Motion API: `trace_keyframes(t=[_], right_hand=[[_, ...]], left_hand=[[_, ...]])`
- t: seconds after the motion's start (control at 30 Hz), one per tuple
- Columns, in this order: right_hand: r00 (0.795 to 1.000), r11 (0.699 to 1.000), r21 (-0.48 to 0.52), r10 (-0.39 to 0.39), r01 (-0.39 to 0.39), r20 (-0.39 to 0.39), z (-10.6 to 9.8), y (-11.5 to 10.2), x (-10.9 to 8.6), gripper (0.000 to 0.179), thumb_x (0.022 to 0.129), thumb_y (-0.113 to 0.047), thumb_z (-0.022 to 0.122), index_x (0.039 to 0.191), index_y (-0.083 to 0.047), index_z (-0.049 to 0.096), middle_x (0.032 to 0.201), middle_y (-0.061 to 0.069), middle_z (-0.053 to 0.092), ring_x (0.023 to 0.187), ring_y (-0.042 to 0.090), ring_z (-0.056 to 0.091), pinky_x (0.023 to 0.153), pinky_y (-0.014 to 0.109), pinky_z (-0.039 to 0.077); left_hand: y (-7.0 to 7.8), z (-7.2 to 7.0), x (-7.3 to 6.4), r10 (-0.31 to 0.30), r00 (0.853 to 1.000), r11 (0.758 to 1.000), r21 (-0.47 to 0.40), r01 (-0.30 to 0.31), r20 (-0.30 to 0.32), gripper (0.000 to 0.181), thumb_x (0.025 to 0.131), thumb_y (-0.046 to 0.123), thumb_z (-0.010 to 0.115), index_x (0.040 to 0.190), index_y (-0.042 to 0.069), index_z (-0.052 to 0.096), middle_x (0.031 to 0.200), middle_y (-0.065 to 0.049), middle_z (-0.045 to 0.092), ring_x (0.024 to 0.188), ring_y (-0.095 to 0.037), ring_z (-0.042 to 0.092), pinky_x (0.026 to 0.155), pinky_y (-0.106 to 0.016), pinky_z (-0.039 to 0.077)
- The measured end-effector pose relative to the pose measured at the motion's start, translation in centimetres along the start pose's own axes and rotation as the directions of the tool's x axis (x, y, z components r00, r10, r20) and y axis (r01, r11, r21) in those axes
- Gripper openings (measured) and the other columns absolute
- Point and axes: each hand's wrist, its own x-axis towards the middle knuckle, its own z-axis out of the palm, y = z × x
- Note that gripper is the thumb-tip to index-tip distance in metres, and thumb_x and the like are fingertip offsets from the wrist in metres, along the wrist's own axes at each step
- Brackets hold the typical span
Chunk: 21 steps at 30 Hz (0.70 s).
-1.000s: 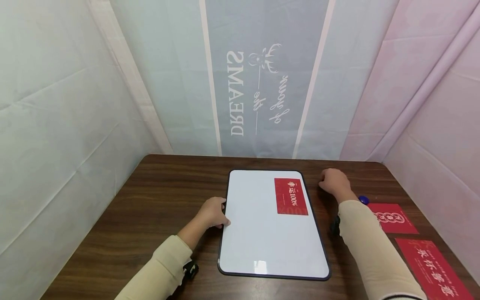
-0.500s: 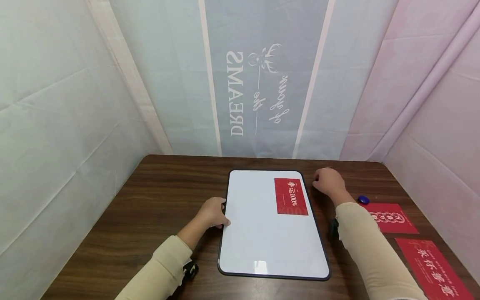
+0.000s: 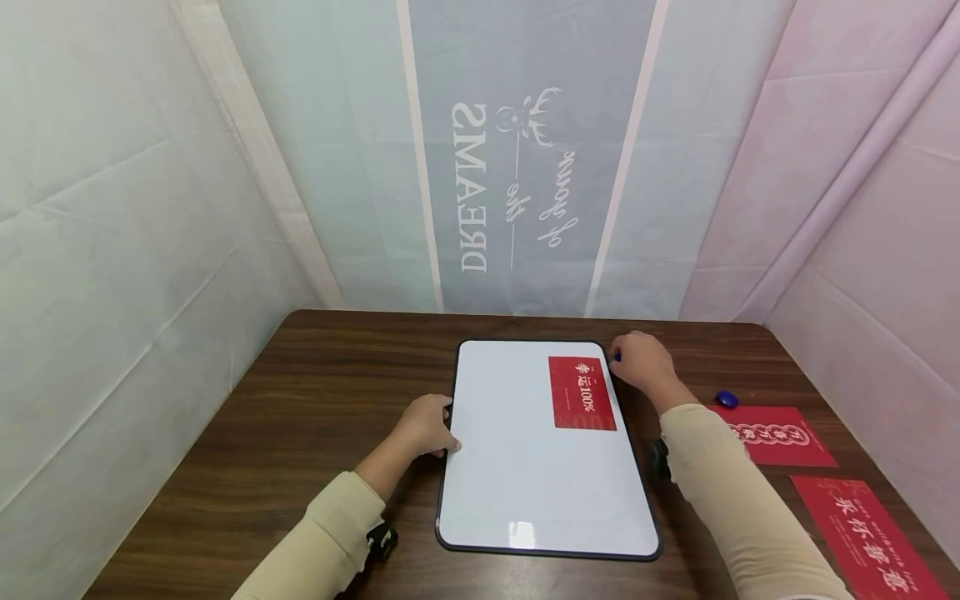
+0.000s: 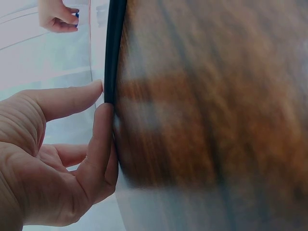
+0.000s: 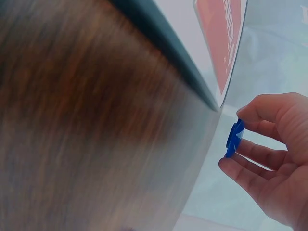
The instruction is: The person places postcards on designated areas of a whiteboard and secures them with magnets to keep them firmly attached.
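Note:
A whiteboard (image 3: pixel 532 492) with a black frame lies on the table. My left hand (image 3: pixel 425 425) grips its left edge, thumb on the white surface and fingers against the frame (image 4: pixel 113 53). Between the thumb and fingertips of my right hand (image 3: pixel 645 364) is a blue round magnet (image 5: pixel 234 138), pinched by its rim. That hand is close beside the board's far right corner, and in the head view it hides most of the magnet. On the upper right of the board lies a red card (image 3: pixel 582 393) printed with white characters.
Another blue magnet (image 3: pixel 727 399) sits right of the board, at the edge of a second red card (image 3: pixel 787 437). A third red card (image 3: pixel 870 533) lies nearer the front right. Bare wood tabletop (image 3: pixel 337 383) extends left of the board, with fabric curtains around it.
My right hand has moved left toward the board's far right corner, bringing its blue magnet into sight. The left hand, board and cards have stayed in place.

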Motion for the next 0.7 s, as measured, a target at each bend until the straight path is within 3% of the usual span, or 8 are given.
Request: trace_keyframes(t=[0.7], right_hand=[[0.997,0.996,0.047,-0.072,0.07,0.023,0.4,-2.6,0.9,0.035,0.084,-0.015,0.076,0.115,0.0,0.069,0.111,0.022,0.06,0.102,0.038,0.059,0.081,0.05,0.057]], left_hand=[[0.0,-0.1,-0.1,-0.003,1.0,1.0,0.004,0.003,-0.001,0.08,0.071,0.001,0.085,0.14,-0.006,0.046,0.118,-0.019,0.059,0.052,-0.016,0.062,0.052,-0.028,0.054]])
